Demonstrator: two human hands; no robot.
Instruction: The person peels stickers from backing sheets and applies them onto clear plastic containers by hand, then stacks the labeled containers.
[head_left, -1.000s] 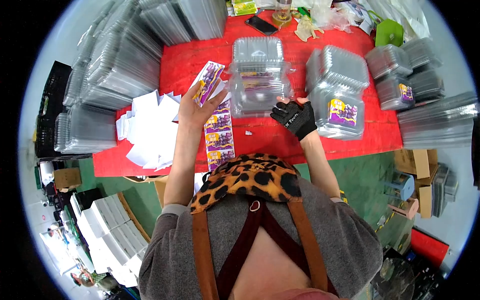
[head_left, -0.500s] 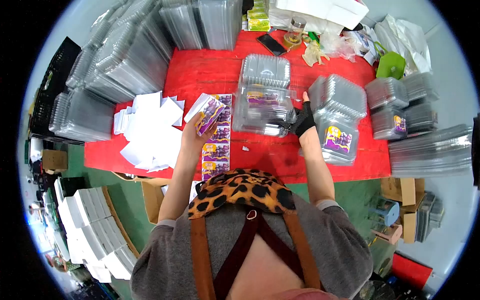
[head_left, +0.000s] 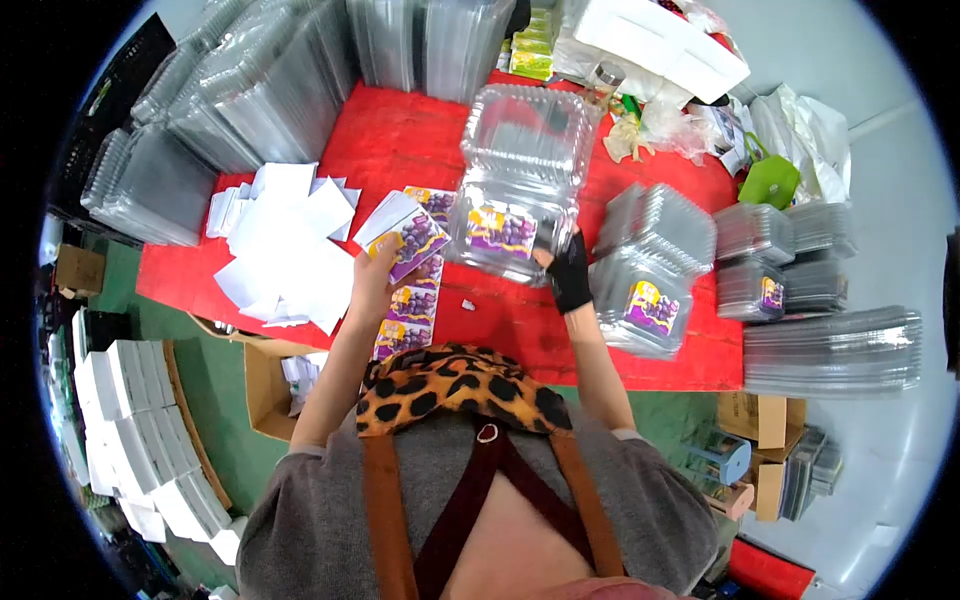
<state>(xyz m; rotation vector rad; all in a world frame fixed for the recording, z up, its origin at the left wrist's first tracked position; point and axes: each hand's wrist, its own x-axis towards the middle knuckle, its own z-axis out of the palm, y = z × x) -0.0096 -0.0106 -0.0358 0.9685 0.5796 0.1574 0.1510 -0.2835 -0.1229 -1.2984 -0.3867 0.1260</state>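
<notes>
My left hand (head_left: 374, 276) is closed on a small stack of grape-picture stickers (head_left: 412, 250), purple and yellow, with white backing sheets fanned behind. Under it runs a column of similar stickers (head_left: 405, 335) on the red table. Wearing a black fingerless glove, my right hand (head_left: 570, 275) grips the lower right corner of a clear plastic clamshell container (head_left: 480, 262). Its lid (head_left: 525, 125) lies open, away from me. A grape sticker (head_left: 502, 232) shows on the near half. Some right fingers are hidden behind the plastic.
White paper sheets (head_left: 290, 240) lie piled on the left. Tall stacks of clear containers (head_left: 260, 90) line the back left. More clamshells (head_left: 665, 235), one bearing a grape sticker, stand right of my glove, with further stacks (head_left: 830, 350) beyond. A green bag (head_left: 768, 182) sits at the back right.
My right hand has come in from beside the right-hand stack and closed on the container's corner. The container's sticker now shows plainly. My left hand keeps the sticker stack; the view has shifted.
</notes>
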